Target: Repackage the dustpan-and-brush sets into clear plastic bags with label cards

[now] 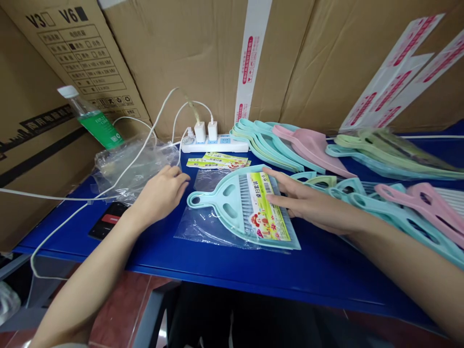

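Note:
A light blue dustpan (222, 220) lies on the table, its handle pointing left. Grey brush bristles (245, 203) show inside it, and a yellow-green label card (266, 205) covers part of them. My right hand (308, 203) grips the dustpan's right side, with fingers over the card's edge. Under the dustpan a clear plastic bag (195, 229) is spread flat. My left hand (161, 193) is to the left of the handle, beside a heap of clear bags (126, 162). Its fingers are curled, and whatever they may hold is hidden.
Behind the dustpan are several label cards (217, 161) and a white power strip (217, 145) with chargers. Blue, green and pink dustpans (308, 140) and brushes (384, 205) pile up on the right. White cables, a bottle (96, 123) and a dark phone-like object (107, 221) are left.

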`<state>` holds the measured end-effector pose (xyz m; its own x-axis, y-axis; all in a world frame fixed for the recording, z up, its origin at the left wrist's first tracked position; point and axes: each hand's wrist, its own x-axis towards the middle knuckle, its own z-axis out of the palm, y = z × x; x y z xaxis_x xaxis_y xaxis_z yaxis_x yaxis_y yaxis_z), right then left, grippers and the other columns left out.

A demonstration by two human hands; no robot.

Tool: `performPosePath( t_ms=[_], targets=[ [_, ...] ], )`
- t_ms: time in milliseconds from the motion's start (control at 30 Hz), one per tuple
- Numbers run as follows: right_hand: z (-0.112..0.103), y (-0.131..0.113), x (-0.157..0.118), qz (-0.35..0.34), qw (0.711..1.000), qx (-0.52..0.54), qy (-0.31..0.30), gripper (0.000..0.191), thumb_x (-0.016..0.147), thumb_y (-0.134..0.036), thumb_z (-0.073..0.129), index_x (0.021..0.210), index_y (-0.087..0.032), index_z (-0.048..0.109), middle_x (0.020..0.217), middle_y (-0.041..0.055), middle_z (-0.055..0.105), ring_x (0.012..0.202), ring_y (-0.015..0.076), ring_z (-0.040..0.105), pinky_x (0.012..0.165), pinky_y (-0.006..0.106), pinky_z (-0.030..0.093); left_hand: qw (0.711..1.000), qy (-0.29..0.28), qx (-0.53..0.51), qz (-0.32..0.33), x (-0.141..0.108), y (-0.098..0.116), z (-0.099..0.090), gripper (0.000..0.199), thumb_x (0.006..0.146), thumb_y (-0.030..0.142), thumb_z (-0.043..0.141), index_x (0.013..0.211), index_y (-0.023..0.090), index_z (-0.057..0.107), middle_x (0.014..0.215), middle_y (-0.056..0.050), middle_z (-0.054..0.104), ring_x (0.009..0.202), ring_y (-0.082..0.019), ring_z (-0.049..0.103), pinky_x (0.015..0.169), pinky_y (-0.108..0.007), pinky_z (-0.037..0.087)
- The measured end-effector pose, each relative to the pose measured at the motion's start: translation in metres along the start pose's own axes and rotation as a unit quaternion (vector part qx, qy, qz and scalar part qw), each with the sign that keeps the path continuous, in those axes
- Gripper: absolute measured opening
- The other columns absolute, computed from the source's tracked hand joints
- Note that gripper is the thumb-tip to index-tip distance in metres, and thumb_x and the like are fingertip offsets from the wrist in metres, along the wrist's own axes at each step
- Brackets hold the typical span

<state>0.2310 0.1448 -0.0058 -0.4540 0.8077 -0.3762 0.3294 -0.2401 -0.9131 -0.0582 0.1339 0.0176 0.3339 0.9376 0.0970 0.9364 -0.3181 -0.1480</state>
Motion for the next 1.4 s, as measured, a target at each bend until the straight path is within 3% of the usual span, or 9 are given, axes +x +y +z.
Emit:
performPosePath(
  t_ms=[100,233,333,500,700,867,1067,1200,1400],
  targets=[
    [0.0,0.0,0.0,-0.001,1.0,0.007,-0.01,0.089,0.092,-0.038,0.055,0.157,-0.033,-0.006,0.152,0.0112,0.043,0.126,0.029,0.055,0.095,0.044,0.054,0.99,-0.039,-0.123,0.05,-0.001,0.0,-0.002,0.031,0.093,0.028,0.037,0.092,0.018,0.066,0.093,-0.007,0.071,0.085,-0.022,0.065,0.08,-0.034,0.05],
    [0.0,0.0,0.0,0.003,1.0,0.006,-0.007,0.089,0.092,-0.037,0.054,0.156,-0.034,-0.007,0.155,0.0108,0.038,0.126,0.03,0.055,0.097,0.048,0.053,0.981,-0.078,-0.18,0.01,-0.003,-0.001,-0.002,0.021,0.087,0.026,0.042,0.089,0.019,0.062,0.073,-0.002,0.07,0.063,-0.016,0.063,0.061,-0.026,0.045],
    [0.0,0.001,0.0,-0.001,1.0,0.0,-0.011,0.088,0.092,-0.037,0.054,0.156,-0.037,-0.006,0.151,0.0099,0.043,0.126,0.0292,0.055,0.097,0.048,0.052,0.978,-0.078,-0.194,0.003,-0.003,-0.002,-0.001,0.018,0.084,0.024,0.045,0.086,0.02,0.062,0.069,0.0,0.07,0.061,-0.014,0.063,0.058,-0.024,0.044],
    [0.0,0.001,0.0,-0.008,1.0,-0.018,0.015,0.084,0.09,-0.039,0.057,0.157,-0.036,0.006,0.137,0.0106,0.049,0.119,0.0262,0.059,0.095,0.041,0.055,0.995,-0.035,-0.071,-0.061,-0.002,-0.001,-0.003,0.021,0.084,0.022,0.044,0.088,0.021,0.065,0.077,-0.003,0.073,0.066,-0.019,0.065,0.059,-0.027,0.043],
    [0.001,0.0,-0.001,-0.03,0.999,-0.014,0.004,0.087,0.087,-0.036,0.06,0.157,-0.036,0.008,0.114,0.0075,0.053,0.099,0.0217,0.067,0.091,0.039,0.058,0.991,-0.07,0.023,-0.109,-0.002,0.003,-0.009,0.026,0.088,0.02,0.041,0.095,0.023,0.066,0.094,-0.005,0.075,0.081,-0.026,0.07,0.059,-0.029,0.041],
    [0.0,0.003,-0.001,-0.047,0.999,-0.015,0.0,0.077,0.088,-0.036,0.059,0.155,-0.032,0.022,0.106,0.0063,0.053,0.093,0.0216,0.07,0.09,0.037,0.059,0.987,-0.048,0.076,-0.135,-0.004,0.0,-0.01,0.028,0.088,0.018,0.039,0.098,0.023,0.065,0.101,-0.007,0.075,0.085,-0.029,0.071,0.057,-0.031,0.042],
    [-0.002,0.006,0.004,-0.058,0.997,-0.037,-0.023,0.05,0.087,-0.038,0.06,0.134,-0.02,0.057,0.096,0.0076,0.059,0.093,0.0225,0.07,0.088,0.036,0.059,0.982,-0.063,0.09,-0.152,-0.005,0.0,-0.011,0.029,0.087,0.016,0.039,0.1,0.023,0.064,0.103,-0.009,0.074,0.085,-0.033,0.071,0.057,-0.033,0.044],
    [-0.002,0.007,0.005,-0.096,0.987,-0.119,-0.052,0.05,0.09,-0.04,0.052,0.133,-0.015,0.058,0.089,0.009,0.066,0.093,0.0236,0.07,0.088,0.041,0.057,0.981,-0.076,0.086,-0.155,-0.006,0.001,-0.012,0.029,0.087,0.015,0.039,0.101,0.022,0.063,0.106,-0.01,0.073,0.087,-0.034,0.07,0.059,-0.035,0.046],
    [0.002,0.005,0.002,-0.17,0.966,-0.19,-0.038,0.047,0.088,-0.035,0.048,0.131,-0.021,0.061,0.09,0.0057,0.061,0.084,0.0207,0.07,0.078,0.037,0.055,0.98,-0.091,0.08,-0.156,-0.007,0.004,-0.014,0.03,0.087,0.013,0.038,0.104,0.02,0.062,0.108,-0.012,0.071,0.089,-0.035,0.07,0.061,-0.036,0.048]
  ],
)
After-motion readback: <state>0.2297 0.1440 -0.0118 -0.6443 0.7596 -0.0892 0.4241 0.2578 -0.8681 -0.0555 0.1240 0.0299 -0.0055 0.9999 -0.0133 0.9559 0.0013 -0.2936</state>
